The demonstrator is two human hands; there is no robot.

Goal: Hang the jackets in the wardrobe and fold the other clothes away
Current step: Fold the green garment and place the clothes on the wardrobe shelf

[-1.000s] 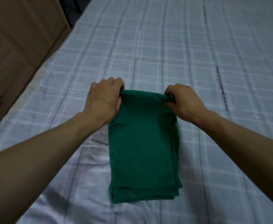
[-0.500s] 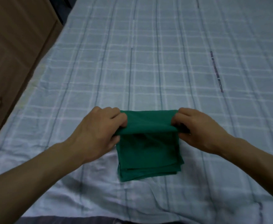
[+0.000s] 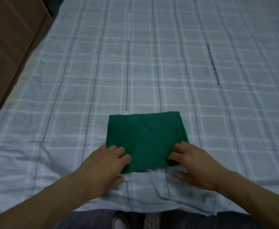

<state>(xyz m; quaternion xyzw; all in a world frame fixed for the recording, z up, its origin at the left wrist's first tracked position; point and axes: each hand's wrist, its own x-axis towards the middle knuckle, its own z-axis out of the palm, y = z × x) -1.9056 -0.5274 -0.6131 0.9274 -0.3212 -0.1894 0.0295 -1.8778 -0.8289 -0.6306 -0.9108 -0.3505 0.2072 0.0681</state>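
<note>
Lying folded into a compact rectangle in the lower centre of the frame, the green garment [image 3: 145, 141] rests flat on the bed [image 3: 152, 63], close to the bed's near edge. Its far edge is a clean fold; its right side shows stacked layers slightly stepped.

Left hand [image 3: 105, 164]: at the garment's lower left corner, fingers on top of the cloth, thumb lower on the sheet by the near edge. Whether the thumb tucks under the corner cannot be told. Right hand [image 3: 193, 164]: at the lower right corner, fingers curled over the top layers, thumb spread out on the sheet below. It appears to be pinching the corner layers.

The plaid sheet is rumpled just under the garment's near edge and hangs over the bed's edge at the bottom of the frame. A wooden cabinet [image 3: 11, 47] stands at upper left. A shoe [image 3: 120, 222] shows at bottom centre.

Judgement: the fold looks finished or nearly so; putting away remains.

Risks:
- Lifting by the near corners only would likely let the far layers drop open, undoing the fold.
- The stepped right-side layers could slide apart if the grip takes only the top layer.
- Rumpled sheet beneath may be caught up with the garment.
- Nearness to the bed edge: a pull toward the person could tip it off.
</note>
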